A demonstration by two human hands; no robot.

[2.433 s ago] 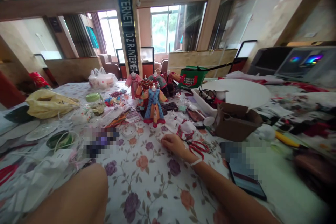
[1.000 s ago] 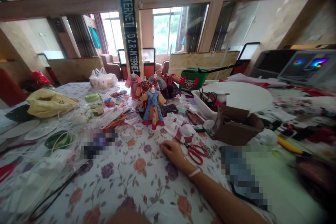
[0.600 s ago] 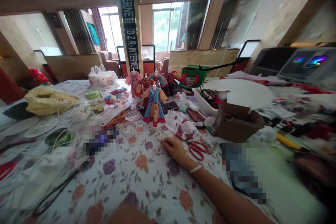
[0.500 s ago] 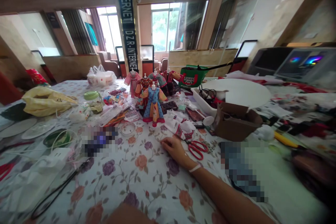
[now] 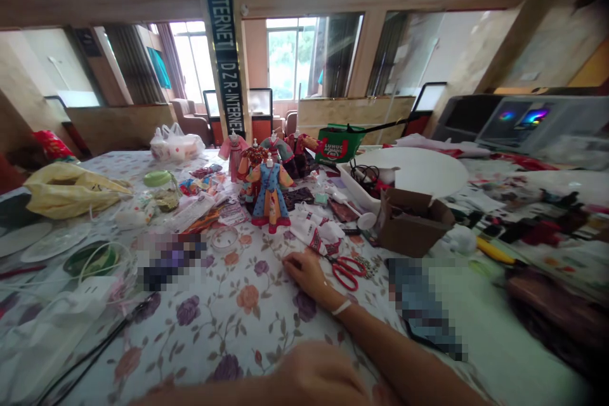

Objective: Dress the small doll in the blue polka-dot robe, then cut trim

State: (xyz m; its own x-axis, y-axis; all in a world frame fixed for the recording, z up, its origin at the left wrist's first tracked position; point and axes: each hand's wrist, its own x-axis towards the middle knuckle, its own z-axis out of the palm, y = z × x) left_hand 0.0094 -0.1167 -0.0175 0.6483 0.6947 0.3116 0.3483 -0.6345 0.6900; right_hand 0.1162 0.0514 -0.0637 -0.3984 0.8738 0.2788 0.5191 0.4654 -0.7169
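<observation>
My right hand (image 5: 306, 273) rests on the flowered tablecloth (image 5: 214, 323), its fingers bent and held together. Nothing shows in it, and a pale band circles its wrist. Just to its right lie red-handled scissors (image 5: 349, 273). Beyond the fingers is a folded white cloth with a red pattern (image 5: 316, 228). My left hand (image 5: 323, 371) is at the bottom edge, bent across in front of my right forearm; it is blurred and its fingers are hidden. Past both hands stands a small blue and orange doll dress (image 5: 269, 196) on a stand, before several other little dresses (image 5: 233, 155).
Right of the hands are a brown cardboard box (image 5: 413, 222), a white tray (image 5: 354, 187), a blurred-out phone-like object (image 5: 423, 304) and a green bag (image 5: 339, 143). To the left are a white power strip (image 5: 61, 323), a black cord (image 5: 102, 346), a clear tape roll (image 5: 224, 239) and a yellow bag (image 5: 71, 190).
My left hand has come further into view at the bottom, moving right toward my right forearm. My right hand keeps its place on the cloth; the view has shifted slightly.
</observation>
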